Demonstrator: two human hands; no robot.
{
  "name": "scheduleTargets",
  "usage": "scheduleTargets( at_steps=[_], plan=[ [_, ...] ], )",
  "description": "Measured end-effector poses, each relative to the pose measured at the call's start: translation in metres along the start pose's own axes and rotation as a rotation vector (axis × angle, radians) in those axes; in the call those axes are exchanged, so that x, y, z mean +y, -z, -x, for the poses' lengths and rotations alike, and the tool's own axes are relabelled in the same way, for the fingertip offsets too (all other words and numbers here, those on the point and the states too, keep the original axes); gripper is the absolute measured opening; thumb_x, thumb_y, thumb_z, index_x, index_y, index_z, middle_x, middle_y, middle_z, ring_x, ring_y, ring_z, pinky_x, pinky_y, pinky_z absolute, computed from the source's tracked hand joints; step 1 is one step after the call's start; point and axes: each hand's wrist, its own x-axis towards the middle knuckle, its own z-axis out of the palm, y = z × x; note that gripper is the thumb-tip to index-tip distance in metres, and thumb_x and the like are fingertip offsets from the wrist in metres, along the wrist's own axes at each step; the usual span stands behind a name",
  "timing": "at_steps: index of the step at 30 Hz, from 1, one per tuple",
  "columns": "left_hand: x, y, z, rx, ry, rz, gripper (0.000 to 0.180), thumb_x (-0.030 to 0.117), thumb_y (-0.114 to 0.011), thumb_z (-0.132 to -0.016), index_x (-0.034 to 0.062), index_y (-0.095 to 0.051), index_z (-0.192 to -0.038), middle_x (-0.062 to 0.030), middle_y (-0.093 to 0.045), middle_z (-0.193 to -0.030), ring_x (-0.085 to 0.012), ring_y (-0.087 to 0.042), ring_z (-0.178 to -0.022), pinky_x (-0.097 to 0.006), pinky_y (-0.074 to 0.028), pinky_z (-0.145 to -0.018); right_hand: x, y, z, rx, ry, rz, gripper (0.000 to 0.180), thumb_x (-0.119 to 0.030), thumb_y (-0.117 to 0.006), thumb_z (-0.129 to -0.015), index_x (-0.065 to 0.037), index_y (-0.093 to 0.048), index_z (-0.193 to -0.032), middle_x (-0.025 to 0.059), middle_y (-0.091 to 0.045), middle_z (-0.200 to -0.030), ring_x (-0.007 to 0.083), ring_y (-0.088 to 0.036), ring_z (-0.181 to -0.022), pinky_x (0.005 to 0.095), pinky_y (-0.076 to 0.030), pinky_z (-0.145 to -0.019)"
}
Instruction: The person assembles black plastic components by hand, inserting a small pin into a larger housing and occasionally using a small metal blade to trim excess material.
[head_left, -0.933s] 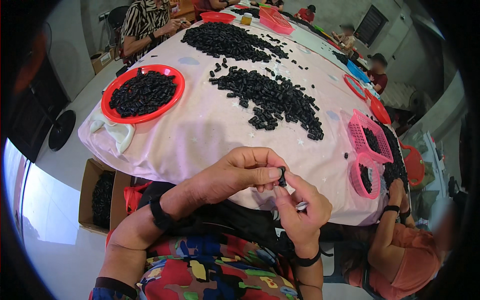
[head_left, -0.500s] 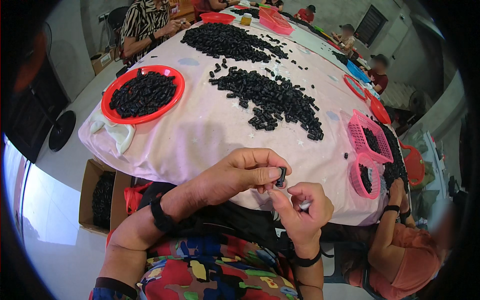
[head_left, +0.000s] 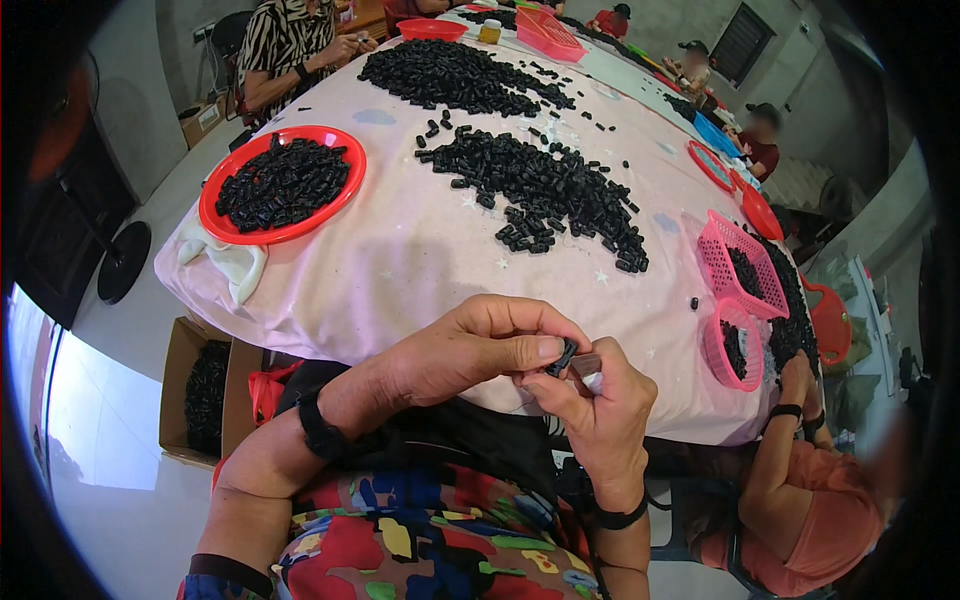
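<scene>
A loose shirt [head_left: 430, 545] in blotchy, many-coloured fabric lay nearest. Above it, the left hand [head_left: 485, 345] had its grip closed, thumb against finger, on a small, black, glossy piece [head_left: 563, 358]. The right hand [head_left: 610, 400] met it there, thumb tip close under the piece, its grip partly curled around a slim, white-ended tool [head_left: 592, 382] whose material I could not tell. The piece was raised over the near edge of the surface [head_left: 350, 300], covered in soft, rumpled pink cloth. Beyond, at left, a round, smooth red dish [head_left: 358, 172] held more black pieces; at right stood a latticed pink basket [head_left: 772, 285]. Farther off spread a ragged heap [head_left: 550, 190] of stubby cylinders, then a denser heap [head_left: 440, 75].
</scene>
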Motion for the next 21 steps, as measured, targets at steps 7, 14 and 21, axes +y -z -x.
scheduleTargets(
  at_steps=[7, 14, 21],
  plan=[
    [0.0005, -0.0008, 0.0004, 0.009, 0.011, -0.008, 0.027, 0.017, -0.056, -0.095, -0.0004, -0.06, -0.115, -0.006, -0.063, -0.108, -0.0118, -0.057, -0.103, -0.026, -0.043, -0.092, 0.0002, -0.0009, 0.0001, 0.013, 0.039, 0.066, 0.048, -0.044, -0.08, -0.069, -0.003, -0.056, -0.073, 0.01, -0.057, -0.059, 0.0249, -0.06, -0.051, 0.0314, -0.045, -0.046],
    [-0.005, 0.0026, -0.0021, 0.006, -0.046, -0.07, 0.027, 0.019, -0.055, -0.096, 0.0009, -0.06, -0.116, -0.0031, -0.065, -0.102, -0.0067, -0.058, -0.09, -0.022, -0.047, -0.079, 0.0004, -0.0013, -0.0001, 0.015, 0.036, 0.087, 0.045, -0.041, -0.08, -0.07, -0.003, -0.055, -0.071, 0.01, -0.057, -0.059, 0.025, -0.059, -0.05, 0.0319, -0.044, -0.045],
    [-0.0054, 0.003, -0.0026, 0.013, -0.056, -0.099, 0.027, 0.019, -0.056, -0.095, 0.0006, -0.06, -0.115, -0.0023, -0.064, -0.101, -0.0059, -0.057, -0.088, -0.021, -0.046, -0.078, 0.0006, -0.0011, -0.0001, 0.008, 0.031, 0.101, 0.045, -0.04, -0.08, -0.071, -0.003, -0.055, -0.07, 0.0099, -0.057, -0.058, 0.0246, -0.059, -0.049, 0.0317, -0.044, -0.045]
  ],
)
